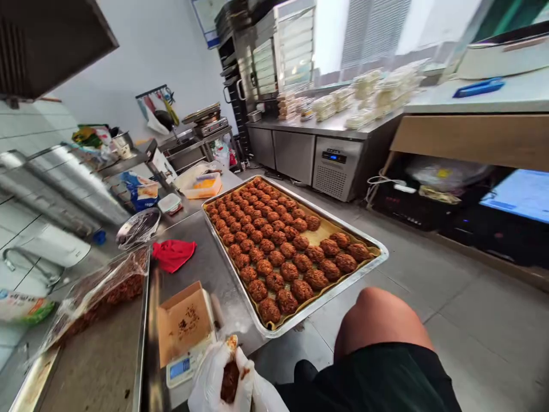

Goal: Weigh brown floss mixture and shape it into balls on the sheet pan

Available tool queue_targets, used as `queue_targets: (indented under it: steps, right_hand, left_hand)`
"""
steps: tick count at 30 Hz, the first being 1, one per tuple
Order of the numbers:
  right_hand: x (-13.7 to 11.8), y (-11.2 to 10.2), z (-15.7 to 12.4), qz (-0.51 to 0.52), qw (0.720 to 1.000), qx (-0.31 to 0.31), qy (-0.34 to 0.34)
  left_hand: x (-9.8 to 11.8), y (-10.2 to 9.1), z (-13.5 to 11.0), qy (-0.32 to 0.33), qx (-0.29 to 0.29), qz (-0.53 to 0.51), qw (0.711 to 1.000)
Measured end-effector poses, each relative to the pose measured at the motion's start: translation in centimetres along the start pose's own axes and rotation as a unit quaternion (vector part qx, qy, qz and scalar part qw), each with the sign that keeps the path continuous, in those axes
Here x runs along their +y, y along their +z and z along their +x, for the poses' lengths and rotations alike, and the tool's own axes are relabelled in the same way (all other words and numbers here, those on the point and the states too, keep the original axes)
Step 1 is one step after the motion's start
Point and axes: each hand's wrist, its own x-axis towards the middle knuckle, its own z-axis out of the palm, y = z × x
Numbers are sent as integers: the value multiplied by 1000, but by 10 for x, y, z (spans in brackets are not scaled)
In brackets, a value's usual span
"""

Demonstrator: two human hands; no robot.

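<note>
At the bottom of the head view, my left hand [208,380] and my right hand [259,388], both in white gloves, are cupped together around a dark brown lump of food [229,382]. Brown residue marks the gloved fingertips. Just beyond them is a digital scale [179,369], its display showing zero, with an open cardboard box [178,320] on top holding some crumbs. To the right, a large metal tray [315,316] lined with brown paper bears rows of rough brown balls [288,272]. One patch of bare paper shows near its right side.
A second metal tray [98,366] at left holds shredded brown filling [124,289] under plastic film. A red cloth [174,254], a film-covered bowl [138,228] and a plastic tub [199,183] stand along the steel table. My bent knee [381,320] is beside the tray's near corner.
</note>
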Motion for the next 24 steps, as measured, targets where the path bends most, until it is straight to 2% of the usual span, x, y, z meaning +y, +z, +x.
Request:
queue_targets:
  steps: [3, 7, 11, 15, 20, 24]
  right_hand:
    - [6, 7, -6, -28, 999, -31, 29]
    - [8, 15, -7, -91, 995, -3, 36]
    - [16, 24, -7, -126, 991, 12, 50]
    - [24, 24, -9, -189, 980, 4, 56]
    - [26, 21, -9, -252, 967, 10, 32]
    - [23, 13, -8, -244, 968, 1, 52]
  left_hand:
    - [-10, -6, -3, -8, 62, 38, 997]
    - [-24, -18, -9, 29, 71, 9, 997]
    - [-35, -26, -20, 4, 94, 0, 996]
    - [-37, -29, -26, 15, 132, 14, 991]
    - [-38, -33, -20, 16, 94, -1, 995]
    - [-41, -41, -11, -15, 54, 7, 998]
